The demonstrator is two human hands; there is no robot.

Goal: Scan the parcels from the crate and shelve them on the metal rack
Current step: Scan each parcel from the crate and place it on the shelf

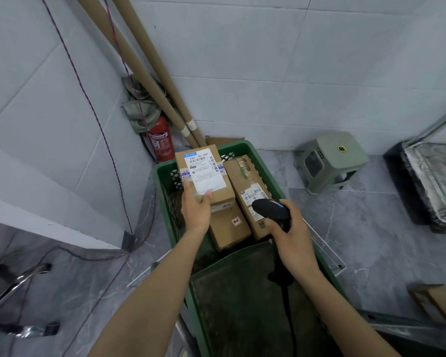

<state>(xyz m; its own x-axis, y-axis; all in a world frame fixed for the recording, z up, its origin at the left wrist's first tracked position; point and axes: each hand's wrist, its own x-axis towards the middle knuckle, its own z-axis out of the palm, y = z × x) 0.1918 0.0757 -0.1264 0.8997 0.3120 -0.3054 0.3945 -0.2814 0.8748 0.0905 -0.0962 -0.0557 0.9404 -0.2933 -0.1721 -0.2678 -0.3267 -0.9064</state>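
crate: green plastic crate (236, 145) with lattice walls, standing on the grey tiled floor (358, 228) just below the camera; the near half of its bottom is bare and dirty.
held parcel: brown carton, the held parcel (204, 173), raised over the far left corner of the crate, its large white shipping label turned up towards the camera.
left hand: the forearm stretches forward from the lower left; the left hand (195, 210) grasps the near end of the held parcel, thumb laid on the near edge of the label, fingers running up the carton's left side and under it.
right hand: the forearm comes in from the lower right; the right hand (291, 233) is wrapped round the handle of the scanner, fingers curled tight about it.
scanner: black handheld scanner (271, 210), its head aimed left and away, near the held parcel but apart from it; a dark cable (287, 305) drops from the handle over the crate.
other parcels: a long carton (245, 181) with a barcode label lies along the crate's right wall; a lower carton (229, 228) lies in the crate below the held parcel.
corner: red fire extinguisher (160, 140) with cardboard tubes (150, 81) leaning on the tiled wall.
right side: grey-green stool (330, 161) on the floor, well apart from the crate.
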